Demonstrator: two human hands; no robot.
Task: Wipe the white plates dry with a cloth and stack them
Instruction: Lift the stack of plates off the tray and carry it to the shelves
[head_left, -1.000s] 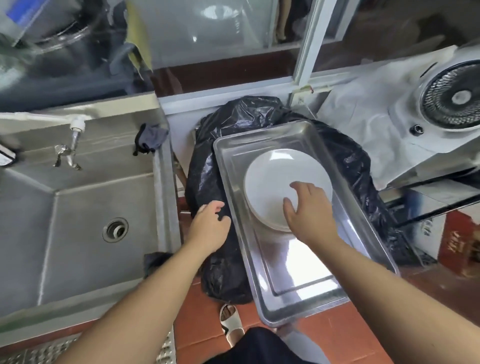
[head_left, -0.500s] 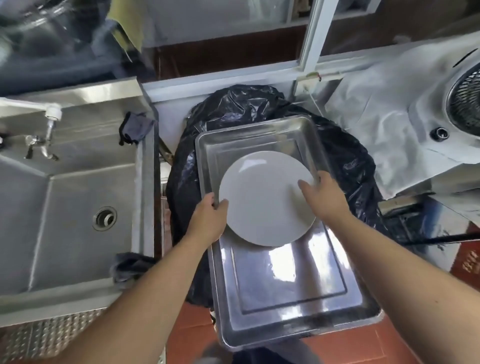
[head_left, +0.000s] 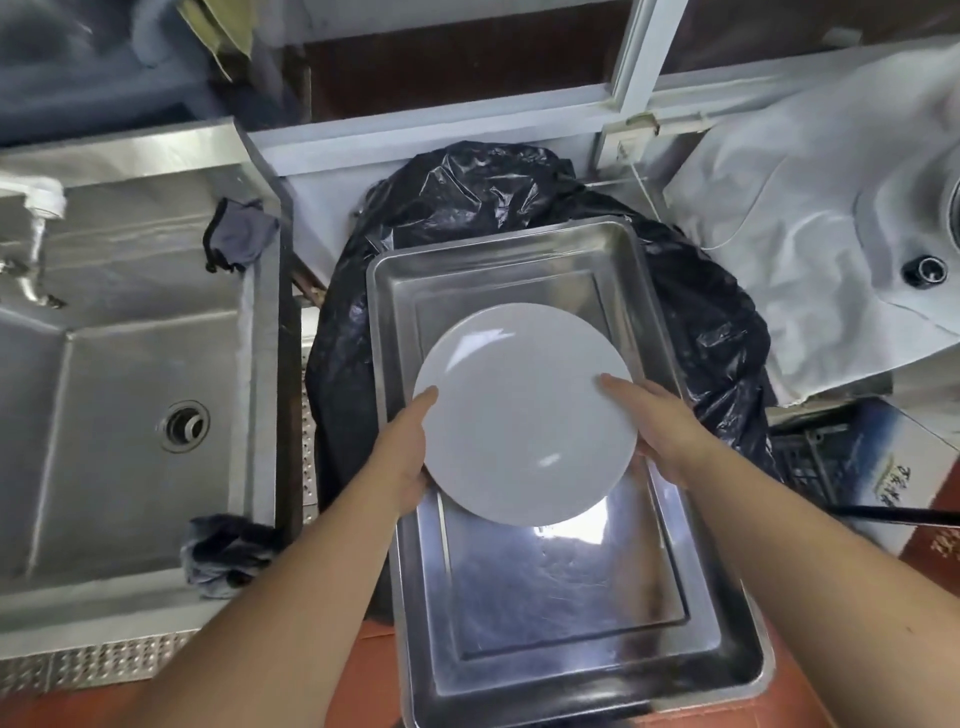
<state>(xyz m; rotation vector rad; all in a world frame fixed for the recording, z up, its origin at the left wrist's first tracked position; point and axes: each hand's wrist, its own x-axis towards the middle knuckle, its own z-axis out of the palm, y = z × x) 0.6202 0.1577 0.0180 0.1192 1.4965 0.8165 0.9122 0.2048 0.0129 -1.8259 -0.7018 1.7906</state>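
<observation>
While I look down through the head camera, I've got the white plate (head_left: 524, 410) between both hands, above the middle of the steel tray (head_left: 519, 644). My left hand (head_left: 402, 452) grips the plate's left edge, thumb lying on the top face and the fingers tucked out of sight underneath. My right hand (head_left: 660, 421) grips the right edge the same way, thumb on top, fingers hidden below. The plate faces up at me, glossy, with a couple of bright reflections on it. The tray sits on a bulging black bag (head_left: 467, 208), its shiny floor bare near me. Off to the left is the steel sink (head_left: 130, 467), with one dark cloth (head_left: 239, 236) draped over its far right rim and another dark cloth (head_left: 228, 553) hanging over its near right rim. To the right lies a crumpled white sheet (head_left: 779, 234).
</observation>
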